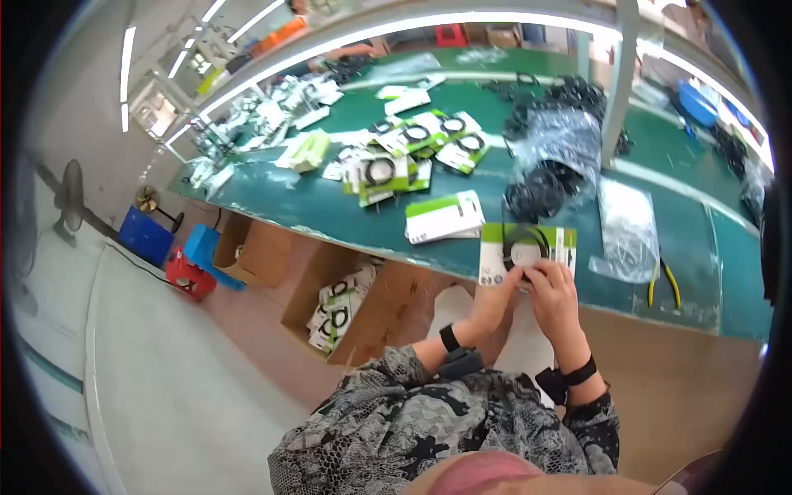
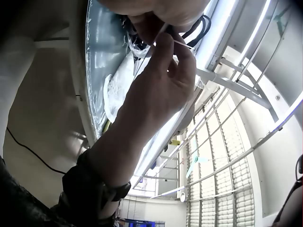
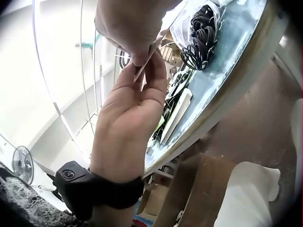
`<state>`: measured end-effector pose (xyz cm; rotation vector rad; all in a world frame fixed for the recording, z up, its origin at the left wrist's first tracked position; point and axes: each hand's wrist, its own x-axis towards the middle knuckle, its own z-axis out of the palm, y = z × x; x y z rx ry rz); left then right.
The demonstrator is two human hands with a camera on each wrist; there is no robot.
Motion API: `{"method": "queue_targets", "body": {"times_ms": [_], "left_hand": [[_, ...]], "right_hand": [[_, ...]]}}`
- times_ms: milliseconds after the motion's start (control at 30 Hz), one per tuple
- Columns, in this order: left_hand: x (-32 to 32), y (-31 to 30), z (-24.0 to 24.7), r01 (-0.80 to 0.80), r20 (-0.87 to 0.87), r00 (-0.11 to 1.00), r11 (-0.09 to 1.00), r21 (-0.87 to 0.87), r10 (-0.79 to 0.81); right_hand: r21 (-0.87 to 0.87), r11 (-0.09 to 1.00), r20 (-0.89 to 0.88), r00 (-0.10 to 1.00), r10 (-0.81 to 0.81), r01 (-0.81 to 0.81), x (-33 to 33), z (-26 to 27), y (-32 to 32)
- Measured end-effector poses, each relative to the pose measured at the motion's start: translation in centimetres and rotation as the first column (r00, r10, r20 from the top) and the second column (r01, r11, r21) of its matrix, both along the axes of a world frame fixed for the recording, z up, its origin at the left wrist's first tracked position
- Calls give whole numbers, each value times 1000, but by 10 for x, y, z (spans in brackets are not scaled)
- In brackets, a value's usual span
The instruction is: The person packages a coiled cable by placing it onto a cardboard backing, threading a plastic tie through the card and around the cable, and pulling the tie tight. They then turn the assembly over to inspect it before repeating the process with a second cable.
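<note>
Held up at the bench's front edge is a white and green packaging card [image 1: 567, 245] with a coiled black cable [image 1: 540, 239] on its face. The left hand [image 1: 491, 307] pinches the card's lower edge, thumb beside the coil. Close against it, the right hand [image 1: 556, 304] pinches the card at the bottom of the coil with bent fingers. In the left wrist view, a thin white strip [image 2: 182, 44] sticks out by the right hand's fingertips. The right wrist view shows the card [image 3: 144, 64] edge-on between the hands; its face is mostly hidden there.
On the green bench [image 1: 330, 202] lie a stack of blank-faced cards [image 1: 444, 218], carded cables [image 1: 381, 172], a plastic bag of black cables [image 1: 561, 153], a clear bag [image 1: 625, 227] and yellow-handled pliers [image 1: 664, 285]. Below stands a cardboard box [image 1: 375, 318] holding carded cables.
</note>
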<state>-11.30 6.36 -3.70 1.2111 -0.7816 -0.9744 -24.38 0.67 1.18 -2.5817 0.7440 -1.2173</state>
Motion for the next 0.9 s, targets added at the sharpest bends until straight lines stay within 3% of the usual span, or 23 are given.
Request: {"method": "queue_targets", "body": {"times_ms": [33, 67, 167, 467, 567, 667, 833, 900], "left_hand": [[2, 0, -6, 39, -216, 976, 999, 16, -34], [3, -1, -3, 33, -209, 977, 999, -4, -33], [0, -3, 2, 14, -451, 889, 989, -149, -80], [0, 12, 22, 61, -453, 885, 992, -110, -105], [0, 13, 23, 160, -460, 862, 975, -152, -213], [-2, 14, 35, 152, -431, 874, 968, -199, -225], [-5, 20, 39, 178, -425, 879, 975, -133, -218], [2, 19, 22, 210, -165, 955, 955, -212, -247]], "right_hand": [[-8, 1000, -6, 1000, 6, -6, 0, 2, 0], [-29, 1000, 0, 1000, 12, -12, 2, 4, 0], [-44, 999, -30, 1000, 6, -8, 5, 4, -2], [-83, 991, 24, 995, -102, 103, 7, 4, 19], [-121, 982, 69, 988, -138, 146, 3, 4, 21], [-173, 977, 127, 986, -105, 126, 1, 8, 18], [-143, 984, 153, 985, -82, 104, -6, 19, 21], [-199, 974, 190, 979, -70, 109, -7, 23, 21]]}}
